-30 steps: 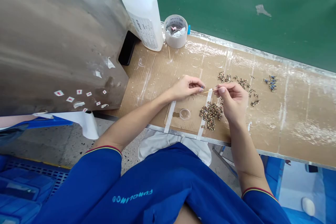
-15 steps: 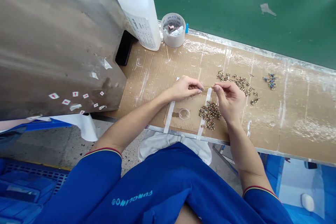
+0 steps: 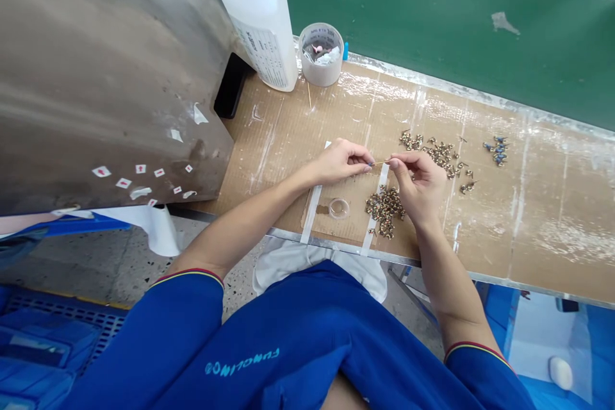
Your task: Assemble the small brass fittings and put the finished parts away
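Both your hands closed on a thin wooden stick [image 3: 379, 163]. Your right hand [image 3: 418, 186] pinched it between thumb and forefinger, while your left hand [image 3: 342, 162] met its other end with bunched fingertips, though you could not tell whether they gripped the stick or something tiny on it. The gap between your hands had narrowed, leaving less of the stick showing. Below lay a heap of small brass-coloured fittings [image 3: 384, 208], just beside a white tape strip [image 3: 382, 176] and near a clear round dish [image 3: 339, 208] on the cardboard bench cover [image 3: 288, 141]. Farther off stood a white plastic bottle [image 3: 259, 19].
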Demonstrator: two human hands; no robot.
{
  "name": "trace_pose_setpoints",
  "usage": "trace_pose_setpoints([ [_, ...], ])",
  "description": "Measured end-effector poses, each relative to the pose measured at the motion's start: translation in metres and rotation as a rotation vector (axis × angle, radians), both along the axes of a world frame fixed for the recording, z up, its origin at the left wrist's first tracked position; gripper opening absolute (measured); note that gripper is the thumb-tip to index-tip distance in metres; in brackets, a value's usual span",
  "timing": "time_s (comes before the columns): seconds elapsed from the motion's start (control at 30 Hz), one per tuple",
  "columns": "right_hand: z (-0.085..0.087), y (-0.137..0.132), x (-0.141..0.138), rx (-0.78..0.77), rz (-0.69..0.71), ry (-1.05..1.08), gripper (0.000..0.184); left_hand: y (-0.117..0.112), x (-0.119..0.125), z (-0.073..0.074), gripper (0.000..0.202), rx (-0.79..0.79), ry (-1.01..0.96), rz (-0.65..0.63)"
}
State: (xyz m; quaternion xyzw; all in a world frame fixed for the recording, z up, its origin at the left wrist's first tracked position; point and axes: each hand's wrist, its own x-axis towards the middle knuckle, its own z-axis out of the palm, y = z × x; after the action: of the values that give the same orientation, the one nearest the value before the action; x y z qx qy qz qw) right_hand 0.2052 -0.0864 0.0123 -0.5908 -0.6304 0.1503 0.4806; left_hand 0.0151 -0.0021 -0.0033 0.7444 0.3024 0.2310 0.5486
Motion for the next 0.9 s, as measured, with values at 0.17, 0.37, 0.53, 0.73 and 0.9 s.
trace_pose_setpoints([
  [0.17,0.0003,-0.0003,-0.0004,0.003,0.021,-0.007,0.024,0.0003,0.0001,-0.0014,0.015,0.024,-0.010,-0.007],
  [0.37,0.0032,-0.0003,-0.0014,0.041,0.059,-0.038,0.024,0.0007,-0.0011,-0.0041,0.014,0.036,-0.019,-0.021],
  [0.53,0.0058,-0.0002,-0.0012,0.065,0.089,-0.079,0.021,0.0016,-0.0010,-0.0050,0.013,0.050,-0.028,-0.030],
  [0.73,0.0055,-0.0003,-0.0014,0.089,0.098,-0.115,0.021,0.0015,-0.0005,-0.0043,0.014,0.048,-0.023,-0.029],
  [0.9,0.0054,-0.0003,-0.0010,0.043,0.084,-0.109,0.026,0.0009,-0.0008,-0.0034,0.015,0.043,-0.015,-0.032],
])
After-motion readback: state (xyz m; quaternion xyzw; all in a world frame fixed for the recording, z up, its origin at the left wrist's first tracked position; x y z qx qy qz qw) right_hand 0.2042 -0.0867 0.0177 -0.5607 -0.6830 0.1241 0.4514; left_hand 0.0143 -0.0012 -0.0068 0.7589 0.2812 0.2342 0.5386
